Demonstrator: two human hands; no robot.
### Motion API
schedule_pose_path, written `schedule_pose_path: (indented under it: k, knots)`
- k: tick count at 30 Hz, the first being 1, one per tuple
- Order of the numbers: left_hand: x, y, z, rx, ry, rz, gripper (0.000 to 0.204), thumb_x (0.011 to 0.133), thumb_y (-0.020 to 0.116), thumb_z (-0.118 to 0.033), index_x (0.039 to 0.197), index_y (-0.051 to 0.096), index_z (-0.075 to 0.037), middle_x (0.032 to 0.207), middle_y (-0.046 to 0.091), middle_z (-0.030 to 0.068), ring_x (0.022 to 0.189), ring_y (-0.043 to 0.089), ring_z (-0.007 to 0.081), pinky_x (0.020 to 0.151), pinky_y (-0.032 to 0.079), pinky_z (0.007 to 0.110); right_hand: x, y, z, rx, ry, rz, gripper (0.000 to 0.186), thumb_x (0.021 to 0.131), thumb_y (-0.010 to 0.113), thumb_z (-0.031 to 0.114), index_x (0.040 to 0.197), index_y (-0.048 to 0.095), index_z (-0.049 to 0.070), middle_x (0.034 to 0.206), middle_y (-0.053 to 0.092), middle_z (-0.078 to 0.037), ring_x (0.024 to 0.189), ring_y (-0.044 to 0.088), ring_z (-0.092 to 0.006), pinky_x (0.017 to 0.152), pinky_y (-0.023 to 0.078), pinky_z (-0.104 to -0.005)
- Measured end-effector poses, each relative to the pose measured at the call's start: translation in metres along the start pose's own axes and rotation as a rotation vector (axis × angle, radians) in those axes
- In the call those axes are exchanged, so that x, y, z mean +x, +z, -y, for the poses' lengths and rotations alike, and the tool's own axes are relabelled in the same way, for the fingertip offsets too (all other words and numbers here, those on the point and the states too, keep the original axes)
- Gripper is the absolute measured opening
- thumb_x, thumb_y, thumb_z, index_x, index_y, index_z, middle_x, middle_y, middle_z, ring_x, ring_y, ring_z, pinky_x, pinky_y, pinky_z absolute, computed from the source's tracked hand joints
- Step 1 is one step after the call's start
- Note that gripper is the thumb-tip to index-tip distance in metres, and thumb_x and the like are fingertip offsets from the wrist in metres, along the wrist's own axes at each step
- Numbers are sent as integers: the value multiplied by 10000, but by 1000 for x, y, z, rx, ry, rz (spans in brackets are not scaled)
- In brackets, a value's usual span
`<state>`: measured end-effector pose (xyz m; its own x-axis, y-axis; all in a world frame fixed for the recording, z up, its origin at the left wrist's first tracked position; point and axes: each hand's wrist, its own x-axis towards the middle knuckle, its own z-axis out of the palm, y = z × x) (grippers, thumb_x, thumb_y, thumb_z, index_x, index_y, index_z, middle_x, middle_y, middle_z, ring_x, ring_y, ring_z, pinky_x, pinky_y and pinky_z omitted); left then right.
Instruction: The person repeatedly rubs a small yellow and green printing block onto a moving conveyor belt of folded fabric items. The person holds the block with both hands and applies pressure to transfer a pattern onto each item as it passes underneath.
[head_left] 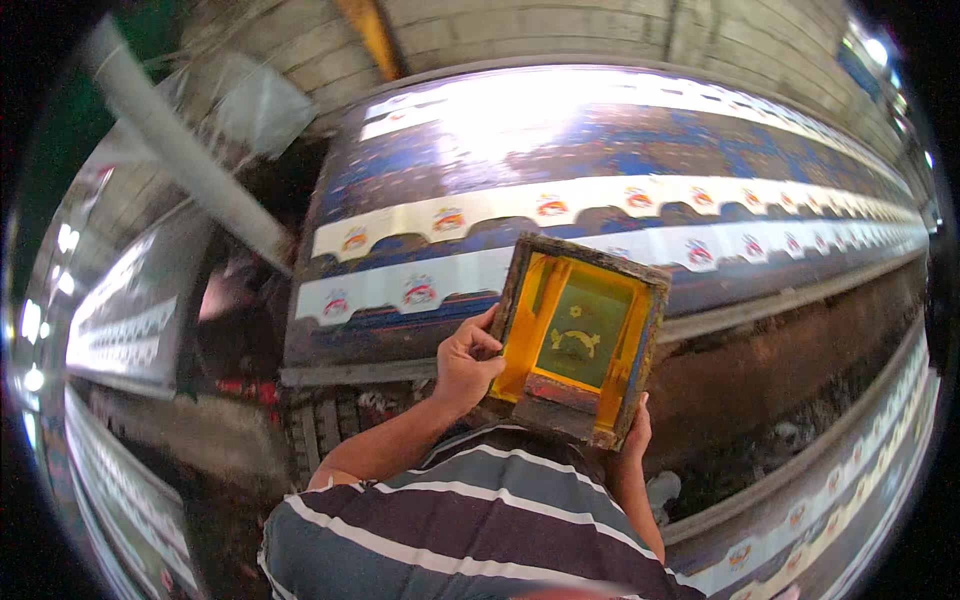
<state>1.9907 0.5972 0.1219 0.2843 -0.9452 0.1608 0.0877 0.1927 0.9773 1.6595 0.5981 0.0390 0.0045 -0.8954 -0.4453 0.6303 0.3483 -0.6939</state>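
I hold a small screen-printing frame [652, 335] tilted in front of my striped shirt. Its worn wooden rim surrounds yellow-orange borders and a greenish mesh [585, 318] with a pale curved design. My left hand [466, 362] grips the left side of the rim, fingers bent over it. On the lower right side, my right hand [634, 440] is closed around the edge, with most of its fingers hidden behind the wood. A dark brown block with a reddish edge [558, 412] lies across the frame's near end; I cannot tell exactly what it is.
Beyond the frame runs a long, paint-stained printing table [345, 350] carrying rows of white and cream printed pieces [400, 218]. Another table with printed strips [800, 530] stands at the lower right, more at the left. A thick grey pipe [190, 150] slants down at upper left.
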Motion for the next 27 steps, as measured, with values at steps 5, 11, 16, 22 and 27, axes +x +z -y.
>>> schedule_pose_path:
  k: [5, 11, 16, 22, 27]
  knots:
    - [-13, -66, -8, 96, 33, -131, 274, 880, 766, 151, 1027, 675, -61, 1721, 583, 185, 1255, 691, 94, 907, 560, 257, 13, 52, -26, -10, 16, 267, 511, 1239, 501, 493, 1316, 722, 39, 1238, 795, -127, 1042, 808, -261, 927, 658, -433]
    - [-10, -199, -8, 200, 53, -250, 248, 891, 797, 125, 1022, 680, -49, 1723, 575, 209, 1324, 697, 161, 961, 581, 300, 17, 164, -97, -414, -158, 281, 426, 1239, 547, 327, 1411, 729, -17, 1308, 776, -94, 1168, 755, -187, 1043, 589, -369]
    - [-1, -345, 11, 318, 41, -393, 243, 872, 809, 130, 1030, 728, -36, 1712, 588, 201, 1117, 723, 131, 926, 570, 302, 16, 284, -208, -632, -420, 273, 379, 1216, 586, 201, 1479, 705, -46, 1263, 750, -43, 1107, 670, -106, 957, 563, -304]
    - [-1, -479, 17, 329, -60, -488, 224, 865, 798, 127, 1013, 727, -26, 1700, 597, 210, 1018, 713, 89, 882, 571, 283, -16, 368, -304, -926, -515, 423, 408, 1142, 630, 43, 1543, 656, -26, 1209, 679, -14, 1065, 608, -93, 958, 516, -268]
    - [-6, -515, 36, 434, -67, -427, 224, 842, 783, 122, 1004, 720, -20, 1681, 606, 244, 1166, 747, 191, 972, 593, 348, -29, 387, -337, -1106, -526, 419, 469, 1095, 676, 16, 1561, 637, -19, 1308, 689, -100, 1164, 660, -175, 1039, 548, -340]
